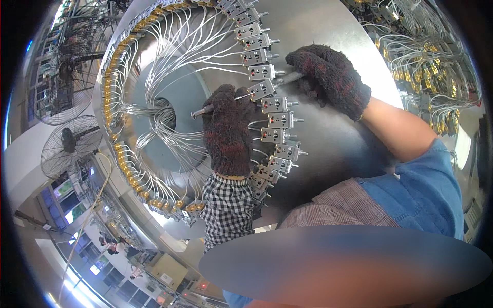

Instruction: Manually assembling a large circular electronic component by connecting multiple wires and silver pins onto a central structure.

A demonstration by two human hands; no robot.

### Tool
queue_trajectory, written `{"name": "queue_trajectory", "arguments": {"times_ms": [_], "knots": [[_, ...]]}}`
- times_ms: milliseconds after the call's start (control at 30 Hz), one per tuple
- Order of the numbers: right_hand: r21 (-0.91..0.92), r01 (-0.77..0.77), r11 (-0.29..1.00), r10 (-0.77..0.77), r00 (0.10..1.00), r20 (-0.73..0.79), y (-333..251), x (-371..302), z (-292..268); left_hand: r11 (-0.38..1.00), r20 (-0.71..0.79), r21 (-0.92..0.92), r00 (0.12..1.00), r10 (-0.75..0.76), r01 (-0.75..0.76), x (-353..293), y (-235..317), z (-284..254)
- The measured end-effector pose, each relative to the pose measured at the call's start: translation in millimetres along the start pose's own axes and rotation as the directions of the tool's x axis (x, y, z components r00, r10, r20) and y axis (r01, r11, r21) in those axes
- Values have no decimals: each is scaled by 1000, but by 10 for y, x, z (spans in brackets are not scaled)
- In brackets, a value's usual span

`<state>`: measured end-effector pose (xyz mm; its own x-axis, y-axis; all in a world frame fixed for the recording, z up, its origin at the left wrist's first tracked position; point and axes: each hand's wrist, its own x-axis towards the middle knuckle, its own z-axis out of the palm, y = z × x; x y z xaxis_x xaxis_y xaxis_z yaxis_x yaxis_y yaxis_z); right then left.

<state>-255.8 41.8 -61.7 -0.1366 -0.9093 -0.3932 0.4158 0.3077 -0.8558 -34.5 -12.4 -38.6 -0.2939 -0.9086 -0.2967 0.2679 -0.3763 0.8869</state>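
Observation:
My left hand (226, 133), in a dark knitted glove with a checked sleeve, is closed round a slim metal screwdriver (202, 111). Its thin shaft reaches to the inner face of a metal block (262, 90) on the ring. On the block's outer side, my right hand (331, 77), also gloved, grips a grey metal rod-like tool (290, 78). The rod's end meets the bolt sticking out of that block or lies right against it; I cannot tell which. Fingers hide most of both tools.
Similar blocks (280, 120) with outward bolts line the ring. White wires (174, 66) run from it to a central hole (167, 114) in the shiny metal disc (328, 154). Brass-coloured fittings (109, 82) edge the left side. More wired parts (426, 77) hang at right; a fan (72, 146) stands left.

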Motion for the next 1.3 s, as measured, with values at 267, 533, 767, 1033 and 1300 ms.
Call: {"name": "queue_trajectory", "arguments": {"times_ms": [267, 533, 767, 1033, 1300], "knots": [[-148, -1, 989, -1, 1000, -11, -22, -9, 11, 989, -68, 143, 997, -34, 43, 3, 95, 194], [-49, -1, 999, 2, 1000, 13, -5, -26, 3, 997, 91, 74, 996, 5, -12, -1, 48, 36], [47, -34, 998, 32, 998, 58, 21, 9, -46, 790, 186, 582, 977, 104, -195, 2, 103, 16], [209, 18, 978, -57, 982, 182, 83, 28, -105, 870, 175, 478, 984, 39, -119, -19, 122, 13], [144, 106, 984, -98, 993, -60, 144, -293, -119, 979, 169, 39, 964, -206, 202, 25, 202, -108]]}}
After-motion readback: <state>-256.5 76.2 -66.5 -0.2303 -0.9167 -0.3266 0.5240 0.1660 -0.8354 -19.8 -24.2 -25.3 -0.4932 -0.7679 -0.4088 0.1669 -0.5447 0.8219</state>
